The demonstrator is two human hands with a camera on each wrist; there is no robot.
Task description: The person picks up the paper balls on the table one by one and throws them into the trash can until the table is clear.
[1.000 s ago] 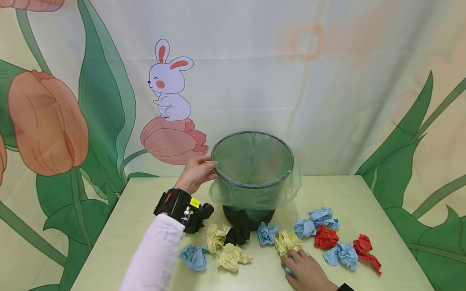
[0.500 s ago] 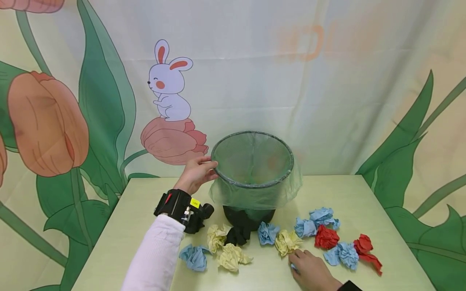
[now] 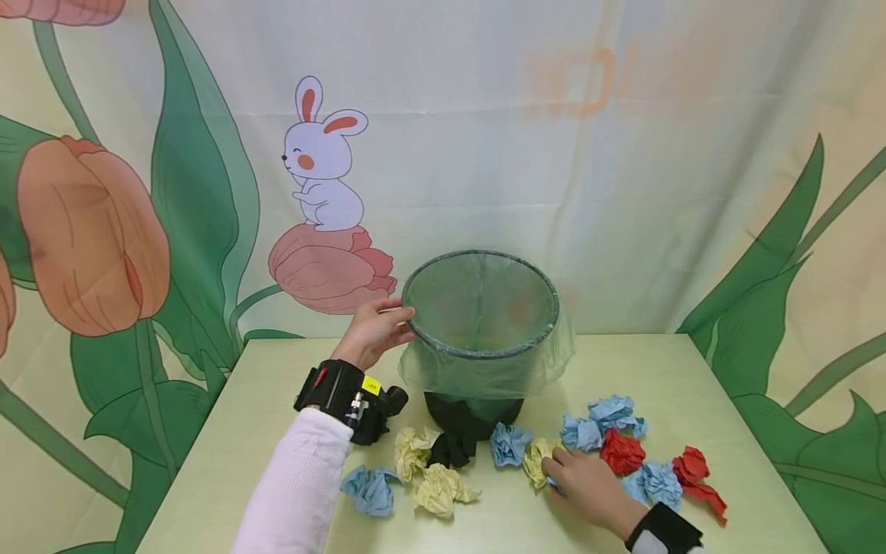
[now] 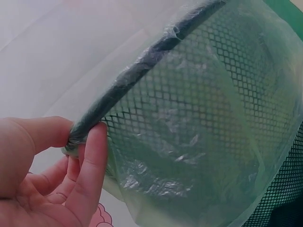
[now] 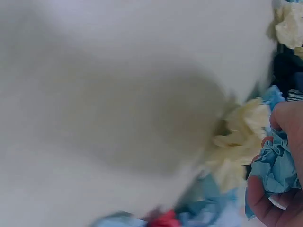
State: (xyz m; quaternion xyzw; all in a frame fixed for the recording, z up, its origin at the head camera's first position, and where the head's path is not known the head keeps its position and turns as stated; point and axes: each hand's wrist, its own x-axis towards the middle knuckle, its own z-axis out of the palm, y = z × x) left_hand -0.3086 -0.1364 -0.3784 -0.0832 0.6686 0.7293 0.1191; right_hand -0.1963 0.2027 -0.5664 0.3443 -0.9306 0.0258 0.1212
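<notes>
A black mesh wastebasket [image 3: 443,415] lined with a thin green plastic bag [image 3: 484,377] stands near the table's back. On its left rim my left hand [image 3: 374,331] pinches the bag-covered edge between thumb and fingers, as the left wrist view also shows. My right hand [image 3: 588,488] grips a blue crumpled paper ball [image 5: 274,165], which its fingers mostly hide in the head view. Just beyond those fingers lies a yellow crumpled paper ball [image 3: 536,463]. Another blue crumpled paper [image 3: 509,445] sits by the basket's foot.
Left of centre lie two yellow paper balls [image 3: 443,490], a black crumpled piece [image 3: 453,448] and a blue one [image 3: 370,490]. To the right are several blue papers [image 3: 614,414] and two red ones [image 3: 621,452]. A printed curtain [image 3: 623,192] hangs behind the table [image 3: 228,462].
My right hand has closed round the blue paper ball and moved up from the table's front, now partly covering the yellow ball. The left hand and wastebasket have stayed put.
</notes>
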